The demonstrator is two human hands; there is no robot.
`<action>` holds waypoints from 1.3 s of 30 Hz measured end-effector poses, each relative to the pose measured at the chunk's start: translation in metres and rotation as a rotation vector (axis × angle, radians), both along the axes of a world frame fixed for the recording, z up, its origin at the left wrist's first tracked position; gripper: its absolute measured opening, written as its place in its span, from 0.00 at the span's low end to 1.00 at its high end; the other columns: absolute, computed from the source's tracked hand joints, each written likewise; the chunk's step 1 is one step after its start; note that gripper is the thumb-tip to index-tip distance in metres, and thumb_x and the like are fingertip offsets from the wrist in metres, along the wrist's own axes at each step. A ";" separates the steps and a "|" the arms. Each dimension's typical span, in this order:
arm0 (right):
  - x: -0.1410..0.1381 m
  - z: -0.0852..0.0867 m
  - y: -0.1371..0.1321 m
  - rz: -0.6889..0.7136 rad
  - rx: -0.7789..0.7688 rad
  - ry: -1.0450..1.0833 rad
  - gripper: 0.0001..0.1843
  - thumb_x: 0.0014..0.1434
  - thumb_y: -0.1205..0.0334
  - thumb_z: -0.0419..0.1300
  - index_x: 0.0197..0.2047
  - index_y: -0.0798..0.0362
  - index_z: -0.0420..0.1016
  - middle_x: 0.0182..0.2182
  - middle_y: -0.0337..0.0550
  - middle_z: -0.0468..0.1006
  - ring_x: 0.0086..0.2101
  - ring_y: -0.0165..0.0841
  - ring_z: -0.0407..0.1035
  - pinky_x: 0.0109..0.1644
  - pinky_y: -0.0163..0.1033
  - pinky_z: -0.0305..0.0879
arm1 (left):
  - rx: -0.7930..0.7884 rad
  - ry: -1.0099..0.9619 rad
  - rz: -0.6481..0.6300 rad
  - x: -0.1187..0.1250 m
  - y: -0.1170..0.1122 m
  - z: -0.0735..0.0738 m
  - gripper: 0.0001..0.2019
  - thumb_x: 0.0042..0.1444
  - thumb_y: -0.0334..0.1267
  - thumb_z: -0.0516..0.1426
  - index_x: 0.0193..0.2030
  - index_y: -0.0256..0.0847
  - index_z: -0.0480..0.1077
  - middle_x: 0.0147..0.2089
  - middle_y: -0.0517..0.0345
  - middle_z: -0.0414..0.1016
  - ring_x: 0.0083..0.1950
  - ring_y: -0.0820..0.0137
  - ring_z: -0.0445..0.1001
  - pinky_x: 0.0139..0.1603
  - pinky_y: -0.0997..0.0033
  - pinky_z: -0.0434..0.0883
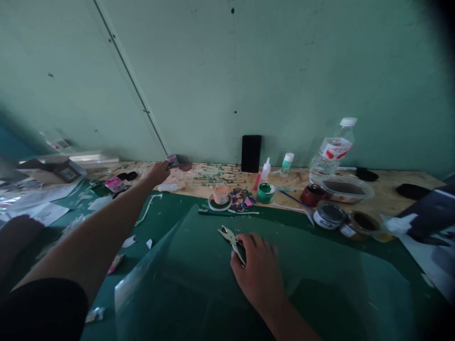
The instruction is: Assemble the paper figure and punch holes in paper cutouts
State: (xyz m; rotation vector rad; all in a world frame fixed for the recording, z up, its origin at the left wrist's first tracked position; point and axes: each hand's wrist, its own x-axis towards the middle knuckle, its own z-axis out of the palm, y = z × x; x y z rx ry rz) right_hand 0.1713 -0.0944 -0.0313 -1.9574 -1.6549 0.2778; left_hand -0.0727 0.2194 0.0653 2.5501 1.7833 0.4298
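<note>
Far out along the back of the bench, my left hand (159, 174) has its fingers closed at a small purplish jar (172, 161) by the wall; blur hides the exact grip. My right hand (261, 270) is wrapped round a metal single-hole punch (230, 239), whose jaws point away to the upper left. Beneath that hand lies a clear plastic sheet (170, 289) on the green mat (152, 237). Beyond the punch are an orange paint jar (221, 193), a heap of coloured scraps (245, 199) and an open green paint jar (265, 192).
At the right stand a water bottle (332, 151), a plastic tub (346, 189) and several dark paint jars (329, 215). A black phone (251, 154) leans on the wall (284, 71). An open cardboard box (53, 170) and papers (42, 218) lie left.
</note>
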 end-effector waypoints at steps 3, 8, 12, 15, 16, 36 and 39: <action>0.000 0.000 0.000 -0.004 0.003 -0.017 0.12 0.59 0.63 0.57 0.47 0.48 0.71 0.42 0.44 0.74 0.43 0.43 0.67 0.46 0.47 0.54 | 0.032 -0.175 -0.061 0.009 -0.031 0.009 0.18 0.63 0.43 0.51 0.54 0.33 0.67 0.37 0.53 0.78 0.37 0.66 0.77 0.35 0.71 0.71; -0.001 0.001 0.000 -0.001 0.016 -0.035 0.12 0.58 0.63 0.57 0.47 0.49 0.71 0.43 0.45 0.74 0.44 0.43 0.67 0.46 0.47 0.54 | -0.094 -0.450 -0.313 0.042 -0.123 0.008 0.20 0.60 0.46 0.54 0.56 0.38 0.66 0.36 0.55 0.77 0.34 0.71 0.76 0.33 0.74 0.71; -0.001 0.002 0.000 -0.007 0.029 -0.057 0.12 0.58 0.62 0.57 0.46 0.48 0.72 0.43 0.44 0.75 0.45 0.43 0.67 0.46 0.46 0.53 | -0.276 -0.730 -0.362 0.068 -0.190 0.006 0.21 0.58 0.43 0.58 0.57 0.39 0.65 0.29 0.59 0.75 0.29 0.71 0.74 0.28 0.74 0.69; -0.001 0.003 0.000 -0.004 0.038 -0.058 0.12 0.58 0.62 0.57 0.46 0.48 0.71 0.43 0.44 0.75 0.44 0.43 0.67 0.46 0.45 0.53 | -0.426 -0.851 -0.365 0.076 -0.215 0.010 0.19 0.58 0.40 0.58 0.55 0.39 0.65 0.26 0.61 0.74 0.26 0.72 0.74 0.26 0.74 0.70; -0.001 0.003 -0.001 -0.004 0.041 -0.058 0.12 0.58 0.62 0.58 0.47 0.48 0.71 0.43 0.44 0.75 0.44 0.43 0.67 0.46 0.45 0.53 | -0.451 -0.864 -0.375 0.077 -0.219 0.012 0.17 0.58 0.40 0.58 0.54 0.39 0.65 0.26 0.61 0.74 0.25 0.72 0.74 0.25 0.74 0.71; -0.003 0.004 -0.002 -0.016 0.031 -0.081 0.12 0.58 0.61 0.58 0.47 0.48 0.72 0.43 0.45 0.75 0.45 0.42 0.67 0.46 0.45 0.51 | -0.343 -0.781 -0.528 0.073 -0.238 0.019 0.14 0.59 0.42 0.57 0.48 0.41 0.60 0.23 0.70 0.59 0.20 0.78 0.60 0.22 0.75 0.60; -0.003 0.004 -0.002 -0.015 0.026 -0.079 0.12 0.58 0.61 0.58 0.47 0.48 0.72 0.43 0.45 0.75 0.45 0.42 0.67 0.46 0.45 0.51 | -0.364 -0.790 -0.518 0.069 -0.237 0.017 0.13 0.59 0.42 0.57 0.46 0.42 0.59 0.22 0.70 0.56 0.20 0.78 0.58 0.22 0.75 0.58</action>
